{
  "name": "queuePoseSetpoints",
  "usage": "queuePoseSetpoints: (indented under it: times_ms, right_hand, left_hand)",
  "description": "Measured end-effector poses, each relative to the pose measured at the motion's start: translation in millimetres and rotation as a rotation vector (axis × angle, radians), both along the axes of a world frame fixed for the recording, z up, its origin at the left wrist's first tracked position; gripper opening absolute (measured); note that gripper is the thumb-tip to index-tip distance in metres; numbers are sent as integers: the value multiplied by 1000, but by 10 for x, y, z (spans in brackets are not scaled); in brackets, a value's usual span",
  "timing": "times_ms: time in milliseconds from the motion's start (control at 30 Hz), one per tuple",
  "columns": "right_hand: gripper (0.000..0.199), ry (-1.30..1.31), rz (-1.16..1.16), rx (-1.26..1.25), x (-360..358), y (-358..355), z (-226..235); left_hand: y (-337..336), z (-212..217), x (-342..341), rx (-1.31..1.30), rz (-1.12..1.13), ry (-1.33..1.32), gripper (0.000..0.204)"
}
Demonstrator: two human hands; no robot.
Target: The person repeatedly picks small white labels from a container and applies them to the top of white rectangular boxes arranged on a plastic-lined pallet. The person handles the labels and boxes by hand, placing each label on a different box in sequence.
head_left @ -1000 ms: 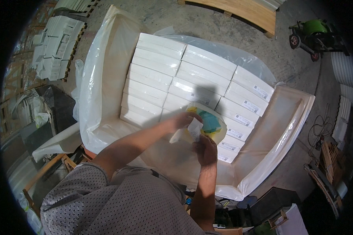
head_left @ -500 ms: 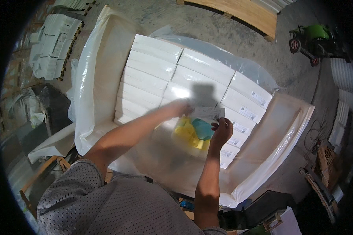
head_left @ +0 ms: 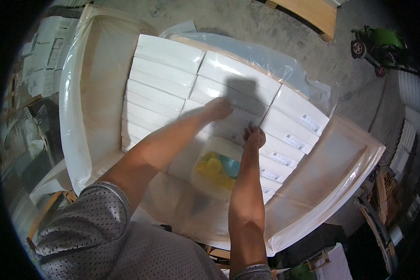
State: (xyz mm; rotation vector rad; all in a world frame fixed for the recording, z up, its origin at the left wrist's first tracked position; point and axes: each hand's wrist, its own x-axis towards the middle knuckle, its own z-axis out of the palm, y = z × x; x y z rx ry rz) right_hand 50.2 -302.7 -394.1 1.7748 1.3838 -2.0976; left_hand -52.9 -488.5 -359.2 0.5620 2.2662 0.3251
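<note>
A white paper label (head_left: 236, 125) with faint print lies between my hands, in shadow and close against the white boxes. My left hand (head_left: 219, 108) is closed, its fingertips at the label's upper left end. At its right end, my right hand (head_left: 255, 136) bends its fingers in at the edge; the exact pinch is blurred. Beneath both hands are stacked rows of white boxes (head_left: 161, 74). Nearer to me, a whitish tub (head_left: 194, 179) holds crumpled yellow material (head_left: 214, 169) and a teal piece (head_left: 229, 164), partly behind my right forearm.
Translucent plastic sheeting (head_left: 105, 60) stands around the boxes, with another flap (head_left: 333, 161) on the right. Several boxes on the right bear printed stickers (head_left: 311, 122). A green wheeled machine (head_left: 382, 39) and a wooden platform (head_left: 308, 14) stand on the concrete floor beyond.
Both hands have reached farther forward over the boxes, bringing the label down from above the tub to the box surface. My view has shifted with the lean.
</note>
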Motion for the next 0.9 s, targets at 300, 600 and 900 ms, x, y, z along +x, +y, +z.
queuePoseSetpoints:
  times_ms: [300,600,900]
  right_hand:
    - [24,-163,50,155,-120,-105,-83]
    - [35,-444,504,671,-106,-103,-220]
    - [27,-111,376,222,-212,35,-31]
  left_hand:
    - [-17,-445,-33,30,379,-244,39]
    - [18,-133,-75,-48,548,-336,38]
    - [-12,-172,-67,-69,505,-355,40]
